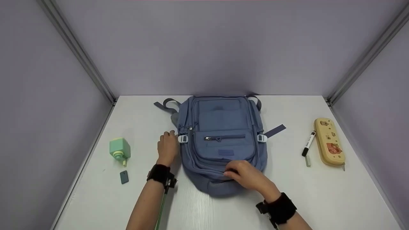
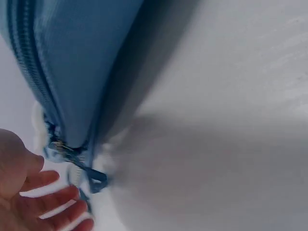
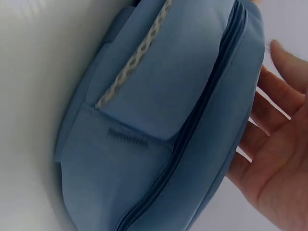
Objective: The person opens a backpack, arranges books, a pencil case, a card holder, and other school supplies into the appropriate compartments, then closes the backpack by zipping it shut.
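Note:
A blue backpack (image 1: 223, 121) lies on its back on the white table, front pocket facing up. Beside its left edge, near the white buckle (image 1: 183, 139), is my left hand (image 1: 168, 147). In the left wrist view that hand's fingers (image 2: 62, 199) are spread loosely, close to a zipper pull (image 2: 96, 179) hanging from the bag's side zipper. My right hand (image 1: 247, 175) is over the bag's near end. Its fingers (image 3: 274, 91) lie relaxed along the curved blue edge in the right wrist view, their tips partly hidden behind the fabric. Neither hand grips anything.
On the left stand a mint-green square bottle (image 1: 120, 148) and a small dark rectangular piece (image 1: 124, 177). To the right lie a black-and-white marker (image 1: 309, 143), a small pale green stick (image 1: 307, 161) and a yellow pencil case (image 1: 330, 142). Grey panels enclose the table's back and sides.

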Demonstrator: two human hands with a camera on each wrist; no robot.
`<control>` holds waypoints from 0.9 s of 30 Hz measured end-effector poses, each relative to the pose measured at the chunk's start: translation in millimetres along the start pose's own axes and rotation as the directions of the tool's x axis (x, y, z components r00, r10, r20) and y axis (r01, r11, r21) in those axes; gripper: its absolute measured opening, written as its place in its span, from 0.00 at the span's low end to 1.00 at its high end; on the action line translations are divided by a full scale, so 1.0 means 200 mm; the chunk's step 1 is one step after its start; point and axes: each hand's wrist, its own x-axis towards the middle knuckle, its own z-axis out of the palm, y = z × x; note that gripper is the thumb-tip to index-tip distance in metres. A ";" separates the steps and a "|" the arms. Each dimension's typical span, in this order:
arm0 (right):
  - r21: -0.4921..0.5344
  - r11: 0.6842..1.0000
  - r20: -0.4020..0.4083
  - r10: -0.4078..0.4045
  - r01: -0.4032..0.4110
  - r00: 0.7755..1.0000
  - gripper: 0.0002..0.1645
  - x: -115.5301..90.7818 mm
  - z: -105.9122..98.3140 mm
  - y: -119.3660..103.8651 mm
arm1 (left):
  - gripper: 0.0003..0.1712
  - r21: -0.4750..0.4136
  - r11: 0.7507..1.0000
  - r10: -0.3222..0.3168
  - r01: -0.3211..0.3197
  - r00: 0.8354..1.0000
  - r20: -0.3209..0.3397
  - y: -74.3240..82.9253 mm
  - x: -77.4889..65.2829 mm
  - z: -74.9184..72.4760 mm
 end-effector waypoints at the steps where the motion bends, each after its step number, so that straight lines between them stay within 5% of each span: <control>1: 0.012 1.000 -0.017 0.004 -0.004 1.000 0.10 0.00 -0.01 0.01 | 0.18 0.009 1.000 0.018 -0.017 1.000 -0.005 0.01 -0.02 -0.01; 6: -0.046 0.998 -0.140 0.040 -0.047 0.989 0.16 -0.03 -0.06 0.06 | 0.29 -0.035 0.985 0.169 -0.168 0.985 0.023 0.11 -0.15 -0.10; 12: -0.194 0.955 -0.199 0.187 -0.226 0.962 0.36 -0.05 -0.09 0.14 | 0.39 -0.090 0.936 0.351 -0.340 0.920 0.173 0.19 -0.31 -0.13; 16: -0.242 0.916 -0.150 0.292 -0.321 0.945 0.47 -0.04 -0.05 0.17 | 0.42 -0.085 0.946 0.324 -0.313 0.895 0.308 0.17 -0.38 -0.10; 20: -0.216 0.913 -0.076 0.338 -0.346 0.938 0.45 -0.03 0.02 0.17 | 0.43 -0.064 0.963 0.265 -0.261 0.880 0.393 0.14 -0.42 -0.08; 27: -0.212 0.913 -0.072 0.340 -0.347 0.938 0.41 -0.01 0.07 0.14 | 0.42 -0.025 0.968 0.238 -0.251 0.874 0.424 0.13 -0.40 -0.11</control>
